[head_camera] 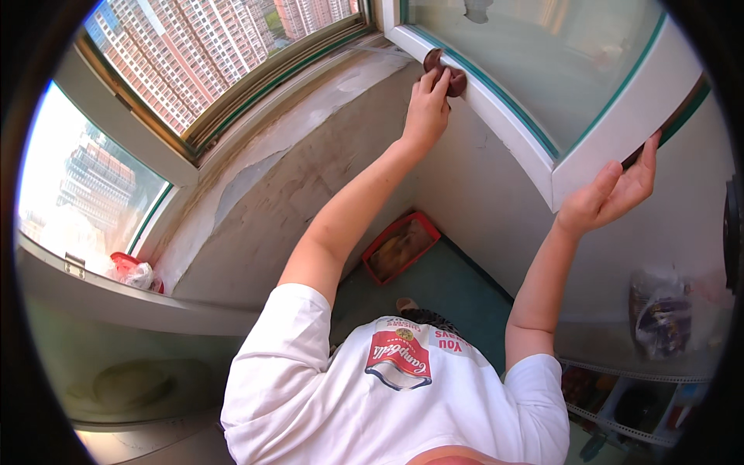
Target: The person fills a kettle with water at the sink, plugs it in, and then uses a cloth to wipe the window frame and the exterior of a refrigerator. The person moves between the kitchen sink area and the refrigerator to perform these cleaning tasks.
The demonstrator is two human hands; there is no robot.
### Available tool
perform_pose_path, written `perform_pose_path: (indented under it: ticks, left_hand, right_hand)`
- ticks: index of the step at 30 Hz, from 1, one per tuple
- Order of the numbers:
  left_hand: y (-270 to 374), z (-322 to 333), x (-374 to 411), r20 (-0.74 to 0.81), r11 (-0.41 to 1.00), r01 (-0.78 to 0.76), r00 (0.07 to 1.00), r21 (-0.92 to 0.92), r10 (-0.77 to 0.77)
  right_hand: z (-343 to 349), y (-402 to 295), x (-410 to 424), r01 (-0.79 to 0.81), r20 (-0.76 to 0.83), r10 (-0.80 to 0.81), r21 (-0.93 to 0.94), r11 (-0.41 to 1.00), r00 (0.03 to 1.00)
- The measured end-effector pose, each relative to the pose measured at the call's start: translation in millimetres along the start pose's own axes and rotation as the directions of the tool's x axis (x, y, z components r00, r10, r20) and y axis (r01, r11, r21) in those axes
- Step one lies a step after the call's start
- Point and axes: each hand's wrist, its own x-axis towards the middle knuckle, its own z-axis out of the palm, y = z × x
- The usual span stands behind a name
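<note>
My left hand (431, 104) grips a dark brown cloth (450, 81) and presses it on the lower rail of a white-framed casement window sash (488, 113). The sash stands swung inward, with a green gasket around its glass (535, 64). My right hand (610, 186) holds the outer stile near the sash's lower corner, thumb on the near side. Its fingers reach around the edge and are partly hidden behind the frame.
Beyond the frame is a sliding window (232, 93), above a sill (279, 136) with peeling paint. A red container with a plastic bag (136, 273) sits at the sill's left end. A red crate (401, 247) stands in the floor corner. Bagged goods (662, 314) and a shelf (633, 378) are right.
</note>
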Motion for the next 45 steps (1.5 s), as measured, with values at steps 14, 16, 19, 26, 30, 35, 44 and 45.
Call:
perform_pose_path:
  ticks: [14,16,19,26,30,35,44,45]
  left_hand:
    - [77.3,-135.4,-47.6,0.304,0.625,0.545,0.836,-0.559,-0.457]
    - [84.9,-163.3,-59.9,0.324,0.573,0.591,0.800,-0.567,-0.505]
    - [95.5,-201.8,-81.0,0.322,0.361,0.642,0.699,-0.677,-0.639]
    - [114.7,-291.6,-117.3,0.077,0.627,0.601,0.750,-0.496,-0.657]
    - [131.1,-334.0,-133.8,-0.081,0.721,0.571,0.760,-0.393,-0.645]
    - [152.5,-361.9,-147.0,-0.349,0.779,0.564,0.696,-0.274,-0.627]
    - [169.8,-406.5,-181.9,-0.376,0.712,0.699,0.643,-0.067,-0.667]
    - [170.2,-411.6,-186.3,-0.378,0.692,0.718,0.622,-0.074,-0.686]
  right_hand:
    - [45.2,-90.2,-99.0,-0.449,0.674,0.268,0.107,0.887,0.689]
    - [66.9,-111.9,-126.3,-0.682,0.792,0.289,0.208,0.701,0.538]
    - [94.2,-148.2,-147.7,-0.692,0.812,0.202,0.303,0.656,0.547]
    - [139.4,-223.0,-172.5,-0.810,0.856,0.084,0.445,0.381,0.510]
    - [160.1,-262.4,-165.3,-0.813,0.838,-0.003,0.530,0.243,0.545]
    - [240.4,-293.5,-125.1,-0.458,0.502,-0.038,0.814,0.357,0.864]
    - [384.4,-308.3,-144.7,0.136,0.332,-0.398,0.597,0.790,0.855]
    - [384.2,-302.4,-159.1,0.167,0.361,-0.471,0.623,0.764,0.805]
